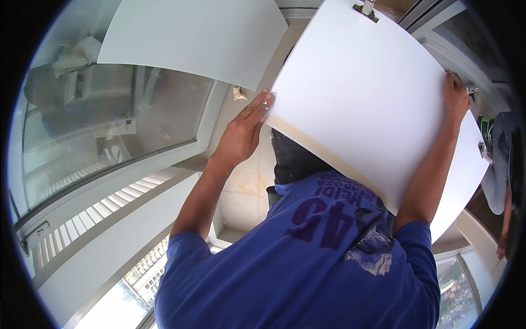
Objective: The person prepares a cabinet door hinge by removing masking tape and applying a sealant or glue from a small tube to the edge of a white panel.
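Observation:
A large white cabinet door point(361, 93) lies tilted across my lap, with a pale tan strip along its near edge. Metal hinges are fixed to it, one hinge point(366, 11) at the far end and another hinge point(484, 152) at the right. My left hand point(241, 134) holds the door's left corner, fingers straight and close together, beside a small clear piece point(270, 100). Reaching across the panel, my right hand point(456, 97) is closed around its far right edge; the fingertips are partly hidden.
Another pale panel point(192, 38) stands at the upper left above a glass pane point(159, 104). A crumpled scrap point(239, 94) lies on the tiled floor point(241, 194). At the right edge is another person's grey-trousered leg point(496, 164). Louvred slats point(104, 205) and windows are at the lower left.

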### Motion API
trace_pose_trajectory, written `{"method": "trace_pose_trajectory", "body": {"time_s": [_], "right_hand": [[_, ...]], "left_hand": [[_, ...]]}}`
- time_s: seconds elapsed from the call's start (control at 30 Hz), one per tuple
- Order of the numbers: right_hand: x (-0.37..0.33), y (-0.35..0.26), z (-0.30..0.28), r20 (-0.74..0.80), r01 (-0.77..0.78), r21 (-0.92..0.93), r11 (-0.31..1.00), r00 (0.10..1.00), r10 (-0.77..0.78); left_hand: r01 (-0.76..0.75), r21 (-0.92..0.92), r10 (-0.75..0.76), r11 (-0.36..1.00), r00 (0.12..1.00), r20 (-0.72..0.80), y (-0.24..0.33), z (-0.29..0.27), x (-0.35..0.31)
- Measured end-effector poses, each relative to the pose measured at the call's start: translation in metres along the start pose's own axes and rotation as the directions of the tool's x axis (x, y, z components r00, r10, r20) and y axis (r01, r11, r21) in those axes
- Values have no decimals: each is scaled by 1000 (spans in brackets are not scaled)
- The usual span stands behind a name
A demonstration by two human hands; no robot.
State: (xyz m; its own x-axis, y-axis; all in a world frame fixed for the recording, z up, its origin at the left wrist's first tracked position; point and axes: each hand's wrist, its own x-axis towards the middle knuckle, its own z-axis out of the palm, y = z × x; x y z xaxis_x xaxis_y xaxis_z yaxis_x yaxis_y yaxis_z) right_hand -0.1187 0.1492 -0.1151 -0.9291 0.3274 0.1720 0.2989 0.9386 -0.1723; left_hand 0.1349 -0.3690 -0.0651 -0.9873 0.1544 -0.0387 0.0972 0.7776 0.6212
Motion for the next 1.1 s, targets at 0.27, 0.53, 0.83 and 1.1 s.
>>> {"method": "trace_pose_trajectory", "body": {"time_s": [0.27,0.53,0.83,1.1], "right_hand": [[-1,6,6,-44,-2,-10,1000,999,1],[-11,-14,-2,-89,23,-20,1000,996,-25],[0,4,3,-16,-9,-11,1000,1000,9],[-7,0,1,-31,5,13,1000,999,-4]], "left_hand": [[-47,84,48,995,999,-9,-18,6,-30],[0,78,3,997,999,-44,-14,11,-35],[-61,108,68,992,996,-61,-15,10,-11],[-24,49,26,999,999,-41,-19,9,-26]]}}
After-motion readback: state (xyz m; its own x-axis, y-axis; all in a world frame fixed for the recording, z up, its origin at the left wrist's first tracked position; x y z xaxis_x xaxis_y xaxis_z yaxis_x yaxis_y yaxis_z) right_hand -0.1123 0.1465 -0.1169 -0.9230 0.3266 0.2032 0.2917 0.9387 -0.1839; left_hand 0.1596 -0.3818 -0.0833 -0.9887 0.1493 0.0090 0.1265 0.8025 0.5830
